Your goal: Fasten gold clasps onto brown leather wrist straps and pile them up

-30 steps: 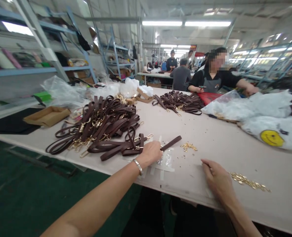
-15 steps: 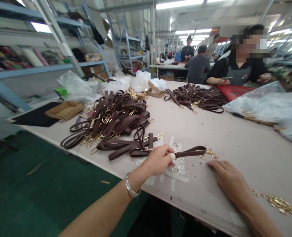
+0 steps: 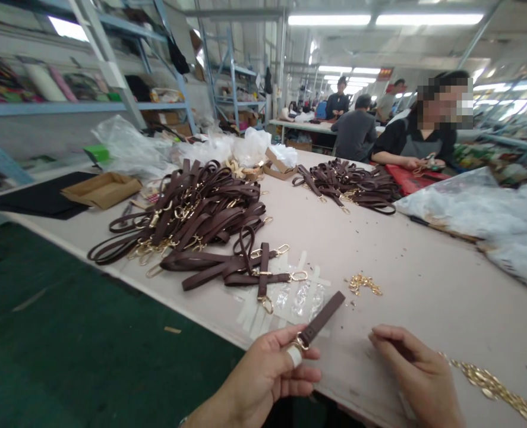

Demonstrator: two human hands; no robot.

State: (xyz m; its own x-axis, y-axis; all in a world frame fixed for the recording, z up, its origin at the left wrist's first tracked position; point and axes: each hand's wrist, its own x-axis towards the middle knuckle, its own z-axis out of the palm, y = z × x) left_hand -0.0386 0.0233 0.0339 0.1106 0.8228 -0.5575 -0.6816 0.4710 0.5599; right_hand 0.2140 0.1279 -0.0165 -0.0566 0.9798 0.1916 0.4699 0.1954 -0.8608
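Observation:
In my left hand [image 3: 275, 371] is a short brown wrist strap [image 3: 324, 318], pinched by its gold-coloured hardware between thumb and fingers. White tape wraps one finger of that hand. The strap's looped end points up and away over the table. My right hand [image 3: 417, 374] hovers at the right, thumb and index fingertip together; whatever they hold is too small to make out. Beyond it lies a small heap of gold-coloured metal pieces [image 3: 365, 284]. A gold chain [image 3: 490, 380] lies beside my right wrist. Several brown straps with gold clips [image 3: 227, 270] lie left of the hands.
A big pile of brown straps [image 3: 196, 208] covers the table's left; another pile [image 3: 347, 181] lies farther back. Clear plastic with white tape strips [image 3: 290, 294] lies in front. A cardboard tray [image 3: 103, 190] sits far left, plastic bags [image 3: 468, 199] right. A co-worker [image 3: 417, 134] works across the table.
My left hand has drawn the wrist strap nearer and turned it upward. My right hand has moved down slightly from the gold pieces, its fingertips now pinched. The view has shifted a little.

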